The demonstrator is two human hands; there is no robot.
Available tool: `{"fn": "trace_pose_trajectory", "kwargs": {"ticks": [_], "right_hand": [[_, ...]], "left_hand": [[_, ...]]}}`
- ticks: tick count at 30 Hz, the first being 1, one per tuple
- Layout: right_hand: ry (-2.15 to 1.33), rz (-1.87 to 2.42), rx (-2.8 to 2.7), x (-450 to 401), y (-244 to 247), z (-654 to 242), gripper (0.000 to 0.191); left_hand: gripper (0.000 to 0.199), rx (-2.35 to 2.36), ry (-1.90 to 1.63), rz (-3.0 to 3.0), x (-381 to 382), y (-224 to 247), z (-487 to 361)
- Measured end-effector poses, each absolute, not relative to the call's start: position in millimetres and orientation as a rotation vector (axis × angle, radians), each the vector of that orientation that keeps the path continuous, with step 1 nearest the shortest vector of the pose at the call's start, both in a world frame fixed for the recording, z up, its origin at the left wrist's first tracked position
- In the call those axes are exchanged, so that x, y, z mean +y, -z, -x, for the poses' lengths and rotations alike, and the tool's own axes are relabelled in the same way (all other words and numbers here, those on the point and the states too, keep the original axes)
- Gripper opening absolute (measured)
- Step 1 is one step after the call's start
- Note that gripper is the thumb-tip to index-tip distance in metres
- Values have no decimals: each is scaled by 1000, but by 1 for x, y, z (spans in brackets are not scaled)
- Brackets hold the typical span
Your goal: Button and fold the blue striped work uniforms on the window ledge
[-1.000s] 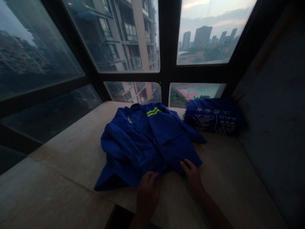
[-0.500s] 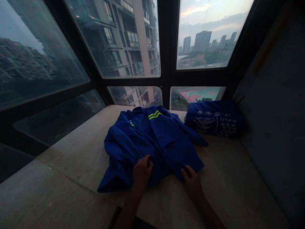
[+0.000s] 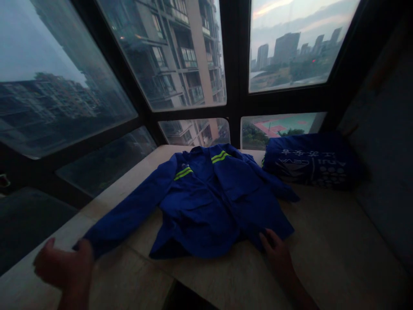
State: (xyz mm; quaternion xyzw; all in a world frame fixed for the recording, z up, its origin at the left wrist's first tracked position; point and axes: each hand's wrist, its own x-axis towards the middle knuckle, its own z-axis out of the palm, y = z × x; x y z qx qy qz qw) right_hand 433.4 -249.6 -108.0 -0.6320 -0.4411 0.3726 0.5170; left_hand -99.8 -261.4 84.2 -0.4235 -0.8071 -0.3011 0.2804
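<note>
A blue work jacket [image 3: 200, 211] with yellow-green stripes lies front up on the pale ledge, collar toward the window. Its left-hand sleeve [image 3: 129, 211] stretches out toward the lower left. At that sleeve's cuff is my left hand [image 3: 66, 265], somewhat blurred, with thumb and fingers closed on the cloth at the cuff. My right hand [image 3: 277, 252] pinches the jacket's bottom hem on the right side. The other sleeve [image 3: 287, 189] runs down to the right, its cuff resting on the ledge.
A folded blue bundle [image 3: 306, 161] with white lettering sits at the back right, against the dark wall [image 3: 383, 172]. Dark window frames [image 3: 238, 77] border the ledge [image 3: 135, 275] at the back and left. A dark object [image 3: 187, 297] shows at the bottom edge.
My left hand has gone from the jacket's front hem to the far lower left, and the sleeve there is now drawn out straight. My right hand stays at the hem. The view has shifted left.
</note>
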Motion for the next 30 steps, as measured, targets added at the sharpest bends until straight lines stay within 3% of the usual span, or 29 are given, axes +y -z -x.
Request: {"fn": "trace_pose_trajectory", "kwargs": {"ticks": [6,10,13,16,20,23,30], "right_hand": [[-852,1529,-1090,-250,103,-433,48],[-852,1512,-1150,-249,101,-434,46],[-840,1515,-1149,-249,100,-434,46],[-818,1527,-1141,-249,100,-434,46],[-815,1527,-1091,-249,101,-435,46],[-805,1536,-1045,-249,100,-435,48],[-827,1482,-1116,-253,97,-433,45]], "left_hand": [[46,-1939,645,1911,-253,11,-13],[49,-1942,349,2228,-240,46,-91],[35,-1958,253,2307,-234,47,-108],[24,-1959,450,2335,-234,35,-87],[36,-2037,898,2109,-258,8,-36],[42,-2112,1040,1821,-290,-1,-1],[34,-2053,431,1964,-317,14,3]]}}
